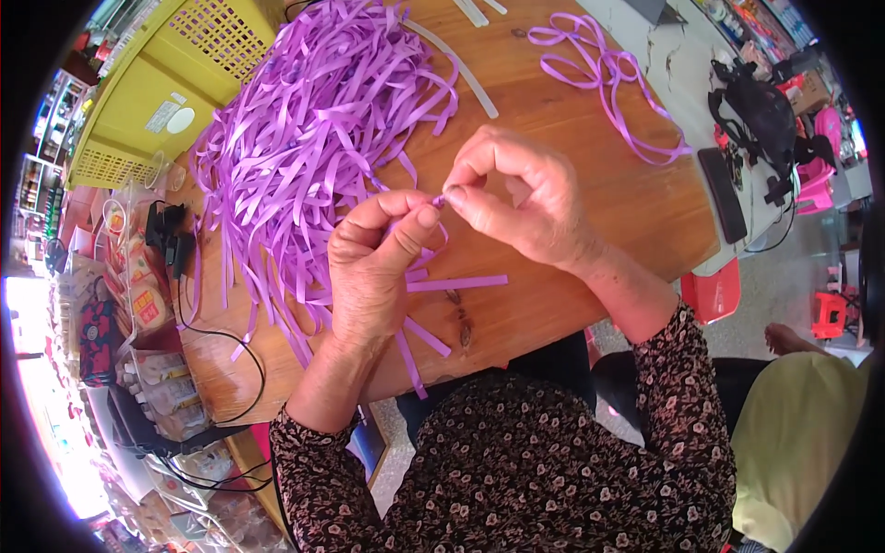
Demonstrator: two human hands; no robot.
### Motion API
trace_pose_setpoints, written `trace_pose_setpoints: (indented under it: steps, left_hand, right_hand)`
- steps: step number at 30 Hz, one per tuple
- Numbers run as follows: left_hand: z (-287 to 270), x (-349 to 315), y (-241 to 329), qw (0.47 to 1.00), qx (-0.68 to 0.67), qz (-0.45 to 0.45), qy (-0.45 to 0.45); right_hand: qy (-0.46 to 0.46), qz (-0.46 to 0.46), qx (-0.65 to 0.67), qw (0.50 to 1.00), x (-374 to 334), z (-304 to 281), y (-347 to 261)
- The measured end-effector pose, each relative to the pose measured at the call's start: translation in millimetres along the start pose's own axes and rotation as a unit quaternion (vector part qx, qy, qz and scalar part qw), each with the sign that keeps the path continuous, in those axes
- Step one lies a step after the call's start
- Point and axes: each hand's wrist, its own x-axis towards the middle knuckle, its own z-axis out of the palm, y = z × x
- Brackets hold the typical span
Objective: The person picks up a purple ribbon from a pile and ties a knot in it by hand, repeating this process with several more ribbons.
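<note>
My left hand [383, 244] pinches a purple ribbon between thumb and forefinger, above the wooden table [590, 221]. Its fingertips almost meet those of my right hand [521, 194], also closed in a pinch on the same ribbon [440, 200]. Between the two pinches only a small, dark, bunched bit of it shows; whether it is knotted I cannot tell. Just beyond my left hand lies a big tangled heap of purple ribbons [304, 138]. Several loose ribbon ends [461, 283] stick out from under my left hand over the wood.
A yellow plastic crate [138, 101] stands at the far left. Looped purple ribbon [599, 69] and a clear strip [466, 78] lie at the far side. A black phone [722, 195] rests at the right edge. A black cable [263, 369] hangs at left. Another person's knee [793, 442] is close on the right.
</note>
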Motion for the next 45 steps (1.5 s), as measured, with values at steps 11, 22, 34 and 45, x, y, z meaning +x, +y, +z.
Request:
trace_pose_setpoints:
  steps: [11, 22, 34, 45]
  left_hand:
    - [-8.0, 4.0, 1.5, 0.998, -0.042, -0.006, -0.039]
    - [1.1, 4.8, 4.2, 0.982, 0.189, 0.020, -0.004]
    - [-0.5, -1.6, 19.4, 0.905, 0.375, 0.202, 0.017]
    - [9.1, -8.4, 19.8, 0.987, -0.103, 0.087, -0.092]
  right_hand:
    - [0.001, -0.091, -0.105, 0.990, 7.4, -5.6, -1.2]
    - [-0.060, -0.233, -0.392, 0.888, -7.2, -10.5, 7.0]
    - [-0.043, -0.237, -0.361, 0.901, 1.9, -6.9, 2.0]
    - [-0.189, 0.009, -0.016, 0.982, 5.5, 31.0, 11.4]
